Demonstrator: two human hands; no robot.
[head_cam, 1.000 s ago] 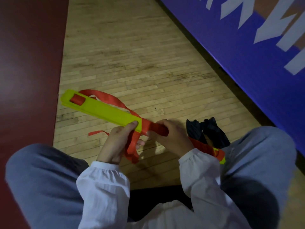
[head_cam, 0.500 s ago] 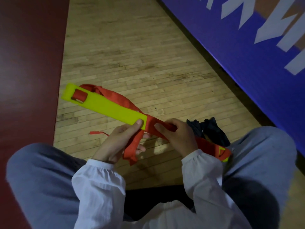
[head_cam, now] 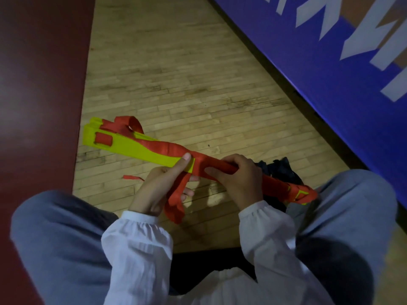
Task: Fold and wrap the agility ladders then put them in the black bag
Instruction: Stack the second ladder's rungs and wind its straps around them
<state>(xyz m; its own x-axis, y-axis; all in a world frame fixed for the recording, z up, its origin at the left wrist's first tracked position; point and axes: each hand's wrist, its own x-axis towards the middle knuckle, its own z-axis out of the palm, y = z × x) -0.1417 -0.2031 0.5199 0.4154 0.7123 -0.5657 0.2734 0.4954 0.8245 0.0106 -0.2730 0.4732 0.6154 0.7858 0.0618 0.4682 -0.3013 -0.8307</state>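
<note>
Fingers [head_cam: 234, 159] of left hand [head_cam: 158, 190], right hand [head_cam: 240, 182] grip one ladder bundle [head_cam: 132, 149].

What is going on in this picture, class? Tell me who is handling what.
A person sitting on the wooden floor holds a folded agility ladder, its yellow rungs stacked together. The left hand grips the stack, thumb on top, and the right hand grips the part wound in orange strap. A loose strap end hangs between the hands. The black bag lies on the floor beyond the right hand; the ladder is not in it yet.
</note>
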